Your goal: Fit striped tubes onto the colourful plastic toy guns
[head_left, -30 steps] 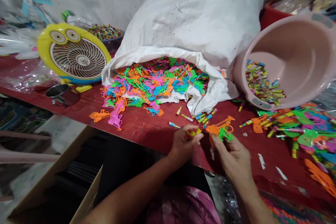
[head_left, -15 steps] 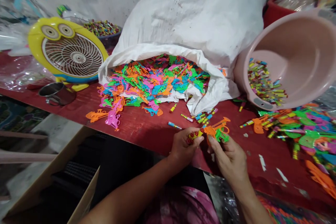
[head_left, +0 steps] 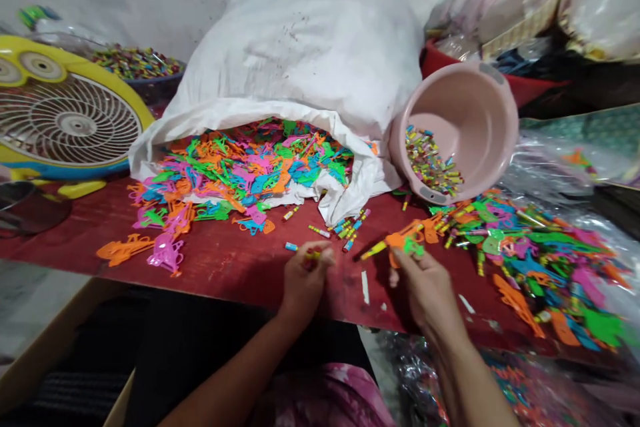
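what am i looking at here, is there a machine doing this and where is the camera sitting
There is no robot arm here: these are a person's own two bare hands. The single view comes from a camera worn on the head, looking forward and down.

On the red table a white sack lies with its mouth open, showing many bright plastic pieces. To its right, a pink tub tipped toward the camera holds small patterned tubes, with a mixed pile in front of it. A yellow fan stands at the left.

The left hand grips a few small tubes, mostly hidden by the fingers. The right hand pinches an orange piece and a green one, with a yellow tube at the orange piece.
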`<state>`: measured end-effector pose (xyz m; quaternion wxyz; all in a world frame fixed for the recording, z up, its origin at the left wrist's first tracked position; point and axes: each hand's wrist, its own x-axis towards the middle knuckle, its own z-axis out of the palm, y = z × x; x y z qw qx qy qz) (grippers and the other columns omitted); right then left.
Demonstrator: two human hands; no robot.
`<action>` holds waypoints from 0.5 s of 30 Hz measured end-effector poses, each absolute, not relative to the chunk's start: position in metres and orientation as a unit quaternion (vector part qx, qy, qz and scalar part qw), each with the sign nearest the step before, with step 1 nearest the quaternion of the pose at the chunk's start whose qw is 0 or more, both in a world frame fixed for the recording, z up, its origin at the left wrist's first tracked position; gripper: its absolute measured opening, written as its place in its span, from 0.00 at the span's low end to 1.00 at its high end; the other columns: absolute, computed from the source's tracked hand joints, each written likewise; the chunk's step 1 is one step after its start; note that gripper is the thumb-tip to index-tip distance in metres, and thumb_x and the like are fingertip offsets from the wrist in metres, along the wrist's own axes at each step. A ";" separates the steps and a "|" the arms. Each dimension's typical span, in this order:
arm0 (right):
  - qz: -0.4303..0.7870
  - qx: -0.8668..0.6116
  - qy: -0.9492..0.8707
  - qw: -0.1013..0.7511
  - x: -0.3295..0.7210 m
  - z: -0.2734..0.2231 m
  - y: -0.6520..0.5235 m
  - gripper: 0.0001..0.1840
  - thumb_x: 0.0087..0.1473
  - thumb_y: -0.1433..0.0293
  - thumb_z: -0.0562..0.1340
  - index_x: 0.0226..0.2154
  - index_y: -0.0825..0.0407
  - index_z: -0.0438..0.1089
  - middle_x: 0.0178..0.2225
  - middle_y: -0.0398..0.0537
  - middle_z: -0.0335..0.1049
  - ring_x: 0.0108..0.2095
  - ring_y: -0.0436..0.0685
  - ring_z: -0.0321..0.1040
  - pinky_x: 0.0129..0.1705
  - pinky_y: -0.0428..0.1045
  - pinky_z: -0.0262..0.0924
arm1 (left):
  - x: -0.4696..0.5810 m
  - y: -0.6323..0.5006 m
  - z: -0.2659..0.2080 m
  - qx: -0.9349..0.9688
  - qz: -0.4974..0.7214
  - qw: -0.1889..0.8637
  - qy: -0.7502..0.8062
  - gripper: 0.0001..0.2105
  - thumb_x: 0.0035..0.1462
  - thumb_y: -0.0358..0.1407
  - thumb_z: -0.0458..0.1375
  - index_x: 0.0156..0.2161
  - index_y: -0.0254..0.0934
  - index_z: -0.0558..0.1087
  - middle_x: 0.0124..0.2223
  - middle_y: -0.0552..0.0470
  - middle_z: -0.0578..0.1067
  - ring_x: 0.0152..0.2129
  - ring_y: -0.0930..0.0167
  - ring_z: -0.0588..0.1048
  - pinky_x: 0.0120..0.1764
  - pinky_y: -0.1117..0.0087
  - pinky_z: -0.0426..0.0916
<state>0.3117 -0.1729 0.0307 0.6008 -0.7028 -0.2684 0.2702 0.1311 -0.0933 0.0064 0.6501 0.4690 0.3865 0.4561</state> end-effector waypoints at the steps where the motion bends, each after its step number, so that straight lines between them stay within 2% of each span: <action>1: 0.227 -0.719 -0.245 0.609 0.333 0.032 -0.177 0.23 0.43 0.51 0.69 0.26 0.53 0.66 0.17 0.41 0.64 0.17 0.50 0.58 0.21 0.46 0.55 | 0.127 -0.089 0.009 0.426 0.462 0.671 0.394 0.16 0.53 0.43 0.64 0.41 0.32 0.75 0.26 0.52 0.75 0.19 0.75 0.66 0.22 0.76 0.59; 2: 0.176 -0.744 -0.228 0.603 0.355 0.034 -0.182 0.24 0.40 0.51 0.70 0.26 0.53 0.66 0.18 0.42 0.64 0.18 0.51 0.59 0.21 0.47 0.54 | 0.123 -0.084 0.013 0.387 0.465 0.693 0.392 0.18 0.52 0.44 0.65 0.41 0.32 0.74 0.25 0.53 0.74 0.17 0.76 0.64 0.20 0.77 0.56; 4: 0.104 -0.806 -0.241 0.530 0.396 0.038 -0.192 0.25 0.41 0.49 0.68 0.32 0.53 0.68 0.22 0.47 0.67 0.21 0.58 0.65 0.22 0.51 0.58 | 0.111 -0.075 0.019 0.322 0.471 0.729 0.378 0.21 0.48 0.43 0.68 0.43 0.31 0.73 0.26 0.53 0.73 0.16 0.78 0.62 0.20 0.78 0.53; 7: -0.120 -0.895 -0.307 0.301 0.426 0.043 -0.200 0.25 0.49 0.52 0.63 0.41 0.55 0.71 0.36 0.64 0.70 0.37 0.73 0.70 0.31 0.60 0.60 | 0.095 -0.065 0.023 0.268 0.492 0.744 0.364 0.22 0.44 0.39 0.69 0.44 0.30 0.72 0.28 0.52 0.74 0.18 0.79 0.63 0.21 0.78 0.54; 9: -0.227 -0.880 -0.345 0.235 0.414 0.044 -0.193 0.27 0.54 0.54 0.60 0.49 0.57 0.69 0.46 0.71 0.67 0.47 0.78 0.65 0.39 0.64 0.60 | 0.088 -0.063 0.022 0.264 0.509 0.731 0.370 0.20 0.44 0.39 0.69 0.42 0.30 0.73 0.29 0.51 0.74 0.19 0.79 0.64 0.21 0.78 0.55; 11: -0.213 -0.827 -0.443 0.274 0.381 0.043 -0.177 0.25 0.59 0.57 0.57 0.53 0.54 0.67 0.50 0.66 0.67 0.51 0.74 0.64 0.45 0.63 0.61 | 0.086 -0.063 0.019 0.283 0.520 0.712 0.378 0.18 0.46 0.40 0.68 0.40 0.29 0.74 0.30 0.50 0.75 0.20 0.77 0.66 0.21 0.77 0.56; 13: -0.092 -0.742 -0.575 0.333 0.337 0.041 -0.152 0.18 0.62 0.61 0.55 0.50 0.51 0.68 0.46 0.57 0.70 0.47 0.65 0.68 0.47 0.57 0.62 | 0.087 -0.064 0.016 0.310 0.517 0.699 0.385 0.18 0.49 0.42 0.67 0.40 0.29 0.75 0.29 0.50 0.75 0.20 0.76 0.67 0.22 0.77 0.57; 15: 0.020 -0.665 -0.662 0.344 0.295 0.038 -0.121 0.14 0.63 0.64 0.54 0.48 0.49 0.69 0.44 0.53 0.71 0.43 0.60 0.69 0.45 0.54 0.63 | 0.087 -0.065 0.013 0.330 0.517 0.689 0.387 0.18 0.51 0.43 0.66 0.41 0.30 0.75 0.27 0.51 0.74 0.20 0.77 0.67 0.23 0.77 0.57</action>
